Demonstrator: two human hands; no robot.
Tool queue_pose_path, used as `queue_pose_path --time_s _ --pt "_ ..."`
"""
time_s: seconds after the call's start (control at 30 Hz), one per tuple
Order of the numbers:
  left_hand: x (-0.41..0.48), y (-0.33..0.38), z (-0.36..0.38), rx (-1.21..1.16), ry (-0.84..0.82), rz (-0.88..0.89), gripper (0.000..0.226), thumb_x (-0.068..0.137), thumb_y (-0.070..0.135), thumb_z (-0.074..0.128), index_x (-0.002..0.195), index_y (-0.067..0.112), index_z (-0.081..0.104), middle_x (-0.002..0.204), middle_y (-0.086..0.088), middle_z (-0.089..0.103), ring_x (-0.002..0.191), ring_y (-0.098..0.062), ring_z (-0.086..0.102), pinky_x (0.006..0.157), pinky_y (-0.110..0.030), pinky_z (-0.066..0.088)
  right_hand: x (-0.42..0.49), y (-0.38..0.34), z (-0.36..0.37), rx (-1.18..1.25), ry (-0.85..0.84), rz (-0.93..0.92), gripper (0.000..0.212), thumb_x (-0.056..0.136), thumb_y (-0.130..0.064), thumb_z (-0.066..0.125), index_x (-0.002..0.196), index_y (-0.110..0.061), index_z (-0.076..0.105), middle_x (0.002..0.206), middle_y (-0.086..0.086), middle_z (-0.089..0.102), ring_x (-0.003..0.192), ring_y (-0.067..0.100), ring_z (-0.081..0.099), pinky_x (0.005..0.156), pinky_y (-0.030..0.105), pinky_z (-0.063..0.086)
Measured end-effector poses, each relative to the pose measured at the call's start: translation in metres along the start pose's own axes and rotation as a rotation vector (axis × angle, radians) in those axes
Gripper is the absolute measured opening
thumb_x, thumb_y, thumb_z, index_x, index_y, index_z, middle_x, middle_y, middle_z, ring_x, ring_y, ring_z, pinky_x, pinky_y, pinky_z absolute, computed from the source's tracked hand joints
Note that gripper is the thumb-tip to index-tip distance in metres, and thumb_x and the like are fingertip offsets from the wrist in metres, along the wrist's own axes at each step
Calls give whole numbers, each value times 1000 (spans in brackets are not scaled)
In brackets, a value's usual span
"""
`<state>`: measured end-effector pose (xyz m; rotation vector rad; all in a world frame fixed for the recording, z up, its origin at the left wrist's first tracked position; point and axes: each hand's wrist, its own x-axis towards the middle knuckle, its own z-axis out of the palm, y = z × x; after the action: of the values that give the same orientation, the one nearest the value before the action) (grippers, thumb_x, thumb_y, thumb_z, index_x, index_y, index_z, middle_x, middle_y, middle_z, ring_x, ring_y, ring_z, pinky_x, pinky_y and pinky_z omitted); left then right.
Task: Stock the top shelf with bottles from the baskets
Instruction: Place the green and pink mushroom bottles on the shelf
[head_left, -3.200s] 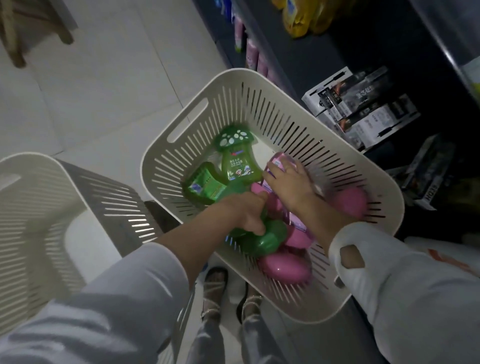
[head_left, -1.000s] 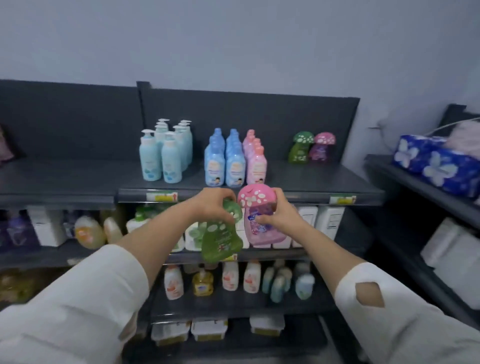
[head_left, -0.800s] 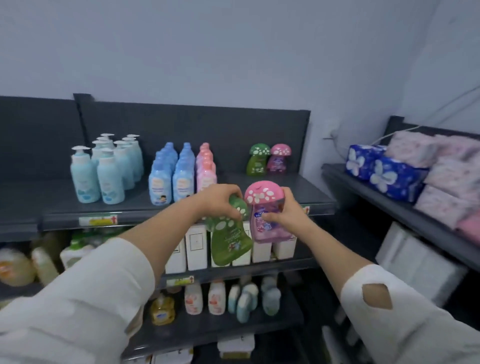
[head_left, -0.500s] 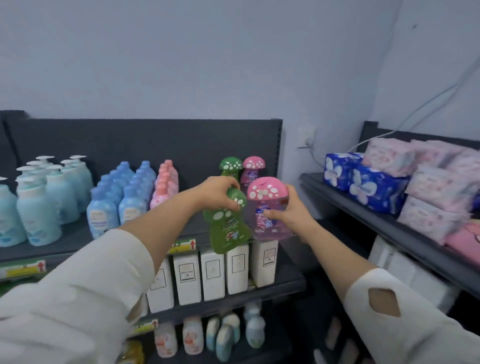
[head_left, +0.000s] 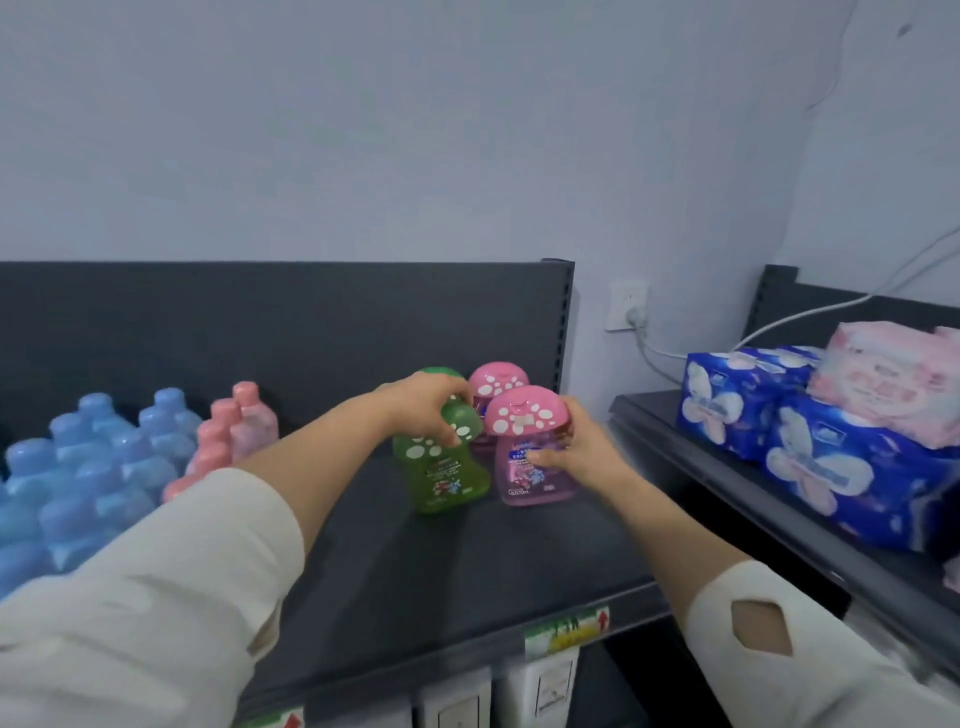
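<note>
My left hand (head_left: 423, 408) grips the spotted cap of a green mushroom-shaped bottle (head_left: 448, 470), which stands on the dark top shelf (head_left: 467, 566). My right hand (head_left: 582, 452) holds the body of a pink mushroom-shaped bottle (head_left: 527, 447) just to the right of it, its base at the shelf surface. Right behind them stand another green mushroom bottle (head_left: 439, 372), mostly hidden by my left hand, and another pink mushroom bottle (head_left: 496, 379), against the shelf's back panel.
Blue bottles (head_left: 88, 467) and pink bottles (head_left: 234, 436) stand in rows on the left of the shelf. Blue tissue packs (head_left: 810, 452) and pink tissue packs (head_left: 888, 379) fill a neighbouring shelf on the right. A wall socket (head_left: 626, 306) with a white cable sits between.
Both hands took the green and pink bottles out of the basket, raised them to the top shelf and moved them forward and down onto it, in front of the two standing there.
</note>
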<state>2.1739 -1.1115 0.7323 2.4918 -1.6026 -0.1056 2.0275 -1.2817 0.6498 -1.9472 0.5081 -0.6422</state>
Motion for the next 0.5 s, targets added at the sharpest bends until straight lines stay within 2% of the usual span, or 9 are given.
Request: queue_pose_path --time_s 0.1,0.23,0.33,0.43,0.5 --pt "24 -9 3 25 -16 -10 56 81 28 70 132 27 46 117 7 46 111 -16 47 91 -38 47 31 19 4 41 -18 16 65 72 7 75 120 -21 42 115 8 62 102 21 63 84 40 57" --pt "44 -15 7 79 -10 -16 57 82 32 69 134 30 46 111 6 37 115 -20 47 92 -41 46 60 41 10 134 -48 32 66 72 4 77 121 -23 42 117 7 62 106 22 63 86 42 56" --pt "50 -14 9 144 -5 -14 57 83 32 67 136 31 44 127 4 42 122 -19 44 90 -36 44 73 51 11 150 -68 23 67 72 1 78 121 -26 41 116 2 61 108 21 62 89 44 55" --pt "50 -14 11 161 28 -19 54 86 30 65 136 30 44 139 8 41 128 -16 40 87 -33 41 81 55 9 136 -85 20 66 74 1 76 122 -25 38 112 -4 59 106 18 61 87 41 56" --pt "49 -15 12 156 43 -33 53 88 28 63 137 30 43 142 10 39 131 -15 37 88 -31 40 86 54 7 120 -105 13 65 76 2 74 122 -24 36 108 -9 57 101 13 60 79 32 57"
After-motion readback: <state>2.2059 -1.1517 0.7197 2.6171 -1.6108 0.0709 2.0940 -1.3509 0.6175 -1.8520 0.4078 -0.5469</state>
